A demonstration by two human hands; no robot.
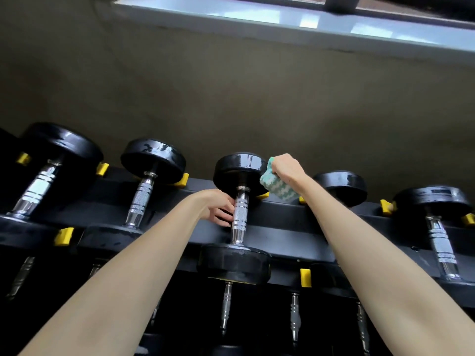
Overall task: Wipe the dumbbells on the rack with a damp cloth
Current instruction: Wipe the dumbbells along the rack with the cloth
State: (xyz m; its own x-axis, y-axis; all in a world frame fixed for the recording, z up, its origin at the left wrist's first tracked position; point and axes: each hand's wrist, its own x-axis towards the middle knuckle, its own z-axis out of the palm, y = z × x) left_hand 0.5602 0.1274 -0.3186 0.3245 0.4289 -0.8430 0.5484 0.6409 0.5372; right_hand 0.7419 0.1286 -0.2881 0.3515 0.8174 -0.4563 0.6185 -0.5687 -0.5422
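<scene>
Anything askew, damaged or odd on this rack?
Nothing stands out. The top-row dumbbells sit in their slots on the rack. The only blemish is scuffed, greyish paint on the near head of the dumbbell that the left hand holds, while the right hand holds the cloth at its far head.

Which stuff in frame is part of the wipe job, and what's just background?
In the job: cloth, gripped by right hand; middle dumbbell, left hand holding its handle; neighbouring dumbbells; rack.
Just there: wall; window ledge.
</scene>
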